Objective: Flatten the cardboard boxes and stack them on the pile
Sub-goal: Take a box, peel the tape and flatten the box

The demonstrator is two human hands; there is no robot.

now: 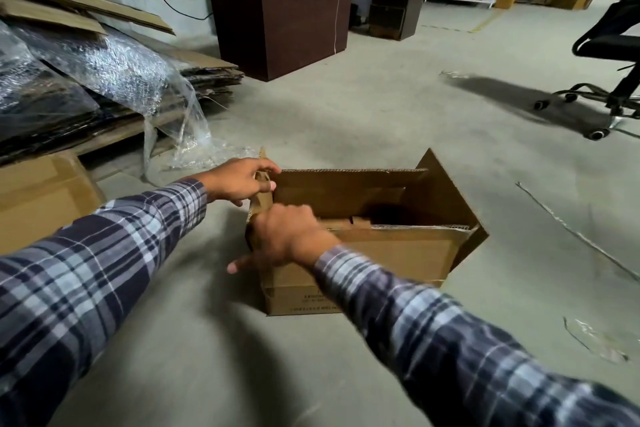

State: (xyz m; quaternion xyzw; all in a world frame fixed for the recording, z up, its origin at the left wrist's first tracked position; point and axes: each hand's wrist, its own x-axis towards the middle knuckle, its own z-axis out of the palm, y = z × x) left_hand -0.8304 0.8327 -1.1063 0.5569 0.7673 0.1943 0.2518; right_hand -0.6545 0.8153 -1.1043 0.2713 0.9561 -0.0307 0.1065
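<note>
L hand (242, 180): gripping box (398, 253) side flap
R hand (287, 239): just below L, clamped on same flap, index out

Matt brown corrugated cardboard box (374, 246) on rough grey concrete floor (381, 107); glossy clear bubble wrap (131, 76) at left; checked cloth sleeves (104, 253).

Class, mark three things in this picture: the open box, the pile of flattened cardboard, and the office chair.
box (391, 253): head view, on its near side wall.
pile (214, 78): head view, on the stacked edges at its right end.
chair (604, 45): head view, on the seat.
</note>
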